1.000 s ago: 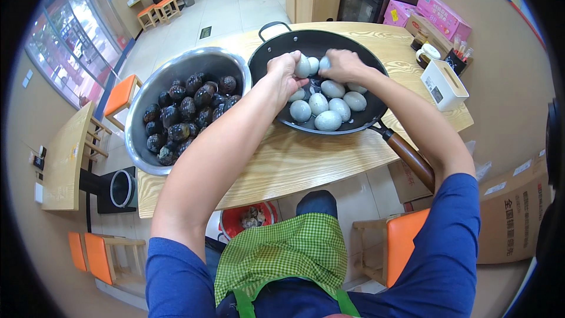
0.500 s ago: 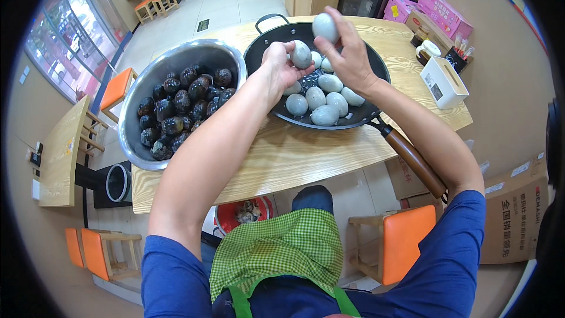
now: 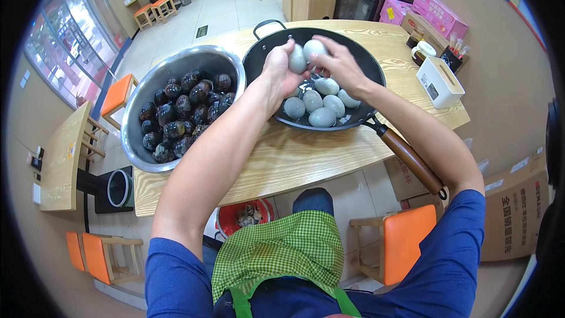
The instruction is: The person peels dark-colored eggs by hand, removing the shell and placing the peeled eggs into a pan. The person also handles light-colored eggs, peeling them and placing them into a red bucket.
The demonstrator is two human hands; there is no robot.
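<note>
Above a wide black pan (image 3: 368,65), my left hand (image 3: 276,70) holds a pale blue-grey egg (image 3: 298,59). My right hand (image 3: 341,68) grips a second pale egg (image 3: 315,50), which is touching the first one or very close to it. Several more pale eggs (image 3: 322,117) lie in the pan, some hidden behind my hands. To the left stands a large steel bowl (image 3: 136,91) with many dark, coated eggs (image 3: 174,129) in it.
The pan's brown handle (image 3: 412,162) sticks out past the table's (image 3: 294,162) near edge. At the right are a white tissue box (image 3: 440,82), jars and pink boxes (image 3: 440,13). Below stand a red bucket (image 3: 226,219) with scraps and an orange stool (image 3: 409,241).
My right hand has come down and left with its egg, bringing it beside the egg in my left hand. The left hand has shifted slightly left.
</note>
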